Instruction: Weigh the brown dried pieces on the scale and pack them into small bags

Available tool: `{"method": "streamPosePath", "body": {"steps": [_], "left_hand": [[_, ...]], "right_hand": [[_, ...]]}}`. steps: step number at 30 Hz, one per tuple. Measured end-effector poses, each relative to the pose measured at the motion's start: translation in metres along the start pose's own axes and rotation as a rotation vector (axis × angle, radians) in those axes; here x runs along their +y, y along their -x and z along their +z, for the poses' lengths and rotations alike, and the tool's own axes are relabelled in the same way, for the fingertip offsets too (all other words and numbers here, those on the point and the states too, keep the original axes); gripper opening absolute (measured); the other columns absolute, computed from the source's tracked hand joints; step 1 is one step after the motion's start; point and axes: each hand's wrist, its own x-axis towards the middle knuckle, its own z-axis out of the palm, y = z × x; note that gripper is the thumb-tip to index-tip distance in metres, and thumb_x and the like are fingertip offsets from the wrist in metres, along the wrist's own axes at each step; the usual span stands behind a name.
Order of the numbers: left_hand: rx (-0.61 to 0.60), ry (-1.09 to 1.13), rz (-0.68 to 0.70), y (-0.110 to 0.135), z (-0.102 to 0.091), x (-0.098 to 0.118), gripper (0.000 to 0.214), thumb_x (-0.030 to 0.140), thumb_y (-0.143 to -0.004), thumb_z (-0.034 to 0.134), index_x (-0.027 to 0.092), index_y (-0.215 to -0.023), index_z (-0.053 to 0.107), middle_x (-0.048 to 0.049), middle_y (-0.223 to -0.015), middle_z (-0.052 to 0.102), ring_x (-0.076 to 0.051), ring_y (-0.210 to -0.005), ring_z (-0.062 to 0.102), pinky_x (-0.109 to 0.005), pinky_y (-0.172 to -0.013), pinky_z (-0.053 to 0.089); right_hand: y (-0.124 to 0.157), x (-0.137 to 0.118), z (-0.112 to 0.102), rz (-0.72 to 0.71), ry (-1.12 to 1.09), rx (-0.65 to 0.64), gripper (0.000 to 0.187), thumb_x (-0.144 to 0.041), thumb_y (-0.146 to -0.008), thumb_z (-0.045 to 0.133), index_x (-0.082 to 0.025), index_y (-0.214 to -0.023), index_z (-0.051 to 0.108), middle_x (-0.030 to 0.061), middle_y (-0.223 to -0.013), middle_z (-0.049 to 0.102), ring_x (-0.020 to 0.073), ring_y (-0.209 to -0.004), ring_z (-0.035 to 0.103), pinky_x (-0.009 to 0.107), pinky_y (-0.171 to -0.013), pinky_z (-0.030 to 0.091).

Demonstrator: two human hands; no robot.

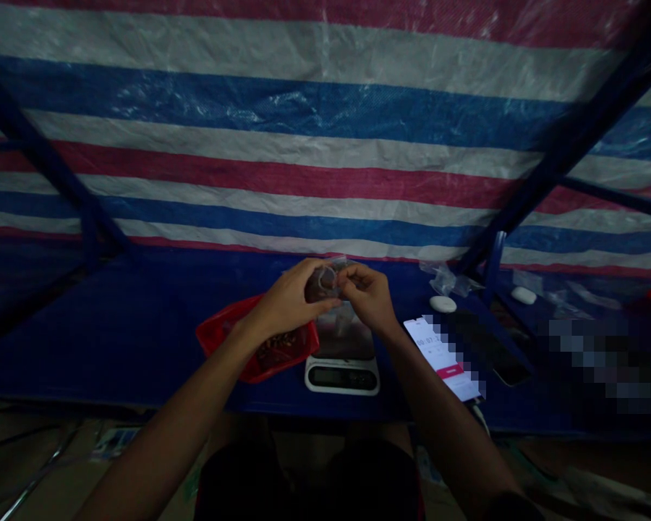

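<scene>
Head view: left hand, right hand, grips clenched on small clear plastic bag above digital scale.

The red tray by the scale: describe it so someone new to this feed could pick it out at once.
On the blue tabletop, find the white digital scale straight ahead of the person. The red plastic tray sits just left of it, beneath the left hand. Its bright red rim and the small brown bits lying inside set it apart from the white scale.
</scene>
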Motion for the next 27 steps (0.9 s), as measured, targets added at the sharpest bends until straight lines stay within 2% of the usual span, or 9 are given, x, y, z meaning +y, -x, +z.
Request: {"method": "streamPosePath", "body": {"steps": [2, 3, 5, 8, 11, 14, 18, 23, 27], "left_hand": [[0.001, 0.031, -0.024, 0.004, -0.001, 0.0, 0.036, 0.04, -0.096, 0.071, 0.02, -0.127, 0.065, -0.0098, -0.127, 0.076, -0.025, -0.116, 0.073, -0.045, -0.105, 0.056], [0.004, 0.038, -0.026, 0.005, -0.003, 0.0, 0.032, 0.039, -0.099, 0.066, 0.02, -0.125, 0.066, -0.009, -0.125, 0.077, -0.024, -0.114, 0.073, -0.043, -0.103, 0.056], [0.005, 0.033, -0.034, 0.009, -0.013, 0.002, 0.032, 0.04, -0.103, 0.061, 0.02, -0.127, 0.066, -0.0087, -0.127, 0.077, -0.023, -0.114, 0.073, -0.041, -0.103, 0.056], [-0.05, -0.041, -0.081, 0.014, -0.039, 0.008, 0.038, 0.045, -0.104, 0.058, 0.019, -0.131, 0.066, -0.0091, -0.126, 0.078, -0.023, -0.111, 0.074, -0.038, -0.1, 0.056], [-0.231, -0.277, -0.12, 0.021, -0.069, 0.015, 0.04, 0.048, -0.104, 0.059, 0.02, -0.13, 0.068, -0.0087, -0.126, 0.078, -0.025, -0.113, 0.074, -0.039, -0.098, 0.056], [-0.483, -0.612, -0.163, 0.026, -0.089, 0.019, 0.037, 0.052, -0.103, 0.058, 0.022, -0.119, 0.073, -0.0083, -0.116, 0.081, -0.029, -0.102, 0.077, -0.04, -0.085, 0.056], [-0.73, -0.919, -0.127, 0.028, -0.09, 0.017, 0.037, 0.05, -0.103, 0.058, 0.018, -0.112, 0.075, -0.0131, -0.111, 0.082, -0.032, -0.088, 0.078, -0.039, -0.071, 0.052], [-0.846, -1.06, -0.021, 0.018, -0.079, 0.017, 0.036, 0.045, -0.099, 0.065, 0.014, -0.113, 0.077, -0.0163, -0.112, 0.082, -0.032, -0.091, 0.079, -0.038, -0.072, 0.052], [-0.948, -1.077, 0.038, 0.007, -0.073, 0.021, 0.033, 0.041, -0.086, 0.079, 0.017, -0.107, 0.081, -0.016, -0.109, 0.083, -0.032, -0.092, 0.078, -0.039, -0.075, 0.052]], "right_hand": [[0.001, 0.001, 0.001, 0.04, -0.059, -0.011, 0.022, -0.041, -0.079, 0.079, -0.021, -0.073, 0.071, 0.0011, -0.072, 0.074, 0.0164, -0.066, 0.068, 0.029, -0.062, 0.058], [0.001, 0.001, 0.001, 0.061, -0.086, -0.018, 0.025, -0.044, -0.079, 0.08, -0.021, -0.074, 0.071, 0.0015, -0.073, 0.074, 0.0171, -0.067, 0.069, 0.03, -0.062, 0.06], [0.001, 0.002, 0.001, 0.092, -0.129, -0.034, 0.03, -0.049, -0.08, 0.08, -0.022, -0.076, 0.071, 0.0022, -0.074, 0.075, 0.0182, -0.07, 0.071, 0.031, -0.062, 0.062], [-0.001, 0.004, -0.002, 0.106, -0.161, -0.028, 0.034, -0.054, -0.081, 0.081, -0.022, -0.079, 0.07, 0.0018, -0.076, 0.074, 0.0182, -0.072, 0.073, 0.029, -0.061, 0.062], [-0.004, 0.006, -0.005, 0.097, -0.16, 0.003, 0.034, -0.053, -0.08, 0.082, -0.022, -0.086, 0.07, 0.0005, -0.075, 0.073, 0.017, -0.072, 0.072, 0.027, -0.059, 0.06], [-0.006, 0.01, -0.007, 0.078, -0.145, 0.015, 0.031, -0.05, -0.082, 0.08, -0.021, -0.088, 0.071, -0.0002, -0.073, 0.071, 0.0145, -0.067, 0.067, 0.024, -0.056, 0.056], [-0.006, 0.014, -0.005, 0.068, -0.123, 0.009, 0.029, -0.048, -0.083, 0.078, -0.02, -0.088, 0.071, -0.0009, -0.069, 0.069, 0.0123, -0.06, 0.061, 0.023, -0.051, 0.049], [-0.006, 0.014, -0.004, 0.073, -0.099, -0.001, 0.031, -0.051, -0.082, 0.079, -0.021, -0.085, 0.07, -0.0009, -0.068, 0.068, 0.0128, -0.059, 0.06, 0.024, -0.05, 0.048], [-0.006, 0.014, -0.005, 0.082, -0.094, -0.016, 0.036, -0.056, -0.081, 0.081, -0.022, -0.084, 0.069, -0.0009, -0.067, 0.068, 0.0131, -0.058, 0.06, 0.024, -0.049, 0.047]]}}
